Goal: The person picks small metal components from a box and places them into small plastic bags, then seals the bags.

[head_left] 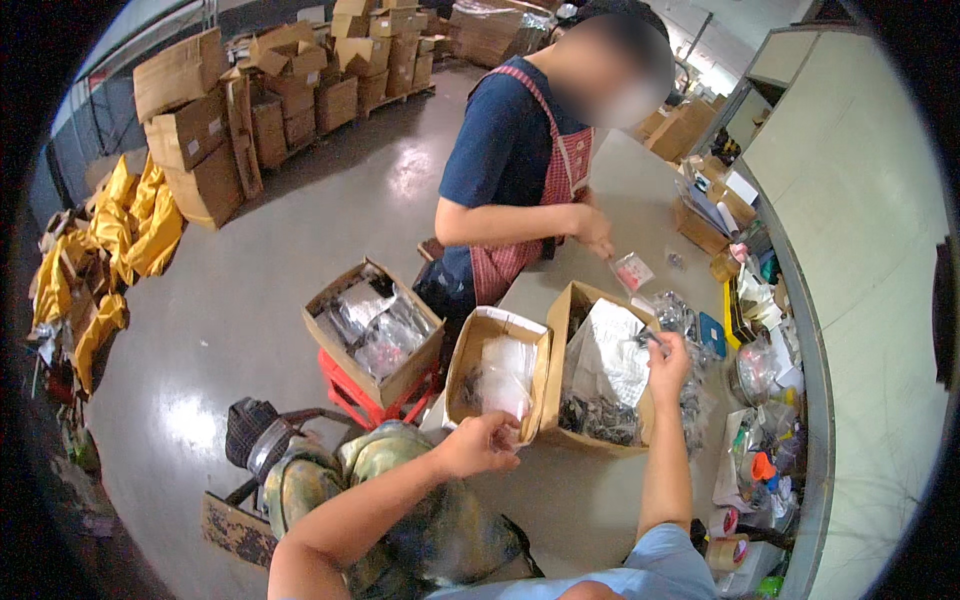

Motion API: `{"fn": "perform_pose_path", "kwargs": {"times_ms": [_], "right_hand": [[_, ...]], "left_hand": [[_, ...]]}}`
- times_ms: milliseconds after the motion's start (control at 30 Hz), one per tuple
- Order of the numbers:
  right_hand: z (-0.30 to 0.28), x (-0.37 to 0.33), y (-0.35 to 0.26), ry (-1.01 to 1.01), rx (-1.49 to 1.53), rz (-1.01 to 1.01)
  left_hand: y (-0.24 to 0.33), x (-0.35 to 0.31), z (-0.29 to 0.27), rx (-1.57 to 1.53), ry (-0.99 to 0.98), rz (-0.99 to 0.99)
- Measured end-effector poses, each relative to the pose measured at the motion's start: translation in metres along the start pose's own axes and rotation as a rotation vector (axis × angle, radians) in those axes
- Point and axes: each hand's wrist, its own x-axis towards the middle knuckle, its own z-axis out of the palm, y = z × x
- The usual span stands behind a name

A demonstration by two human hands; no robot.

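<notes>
Pinching a small dark piece (654, 339): right hand (668, 368), thumb and forefinger pressed together on it, above the right side of the big box (597, 443). Piece is off the heap, over a white sheet (612, 345) that lies in the box. More dark pieces (600, 420) show below the sheet's lower edge.

Left hand (478, 446) hangs at the near end of the small box (541, 382), where clear bags (505, 388) lie. Its fingers curl inward; something clear seems to show at the tips, but cannot tell whether they grip it.

Step in hand, my judgement: taking single pieces from the heap, perhaps to bag them. Next move would call for a firm pinch, a lift clear of the box wall, and a bag mouth held open on the left.

Pose: right forearm runs nearly straight up from the lower edge, wrist bent slightly inward. Left forearm slants up and rightward from lower left, knuckles upward. Hands well apart, box wall between.

Across the table (580, 500), a co-worker's hand (595, 230) is near a clear packet (632, 272) with red inside.
</notes>
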Motion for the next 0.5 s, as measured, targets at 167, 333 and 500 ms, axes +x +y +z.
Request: {"fn": "perform_pose_path", "kwargs": {"times_ms": [167,333,500], "right_hand": [[0.008,-0.092,-0.115,-0.743,0.664,0.268],[0.023,-0.117,-0.168,-1.028,0.305,-0.345],[0.020,-0.109,-0.191,-1.310,-0.016,-0.476]], "left_hand": [[-0.007,-0.006,0.003,-0.391,-0.198,0.013],[0.005,-0.013,0.000,-0.407,-0.246,0.001],[-0.003,-0.014,0.008,-0.585,-0.281,0.028]]}}
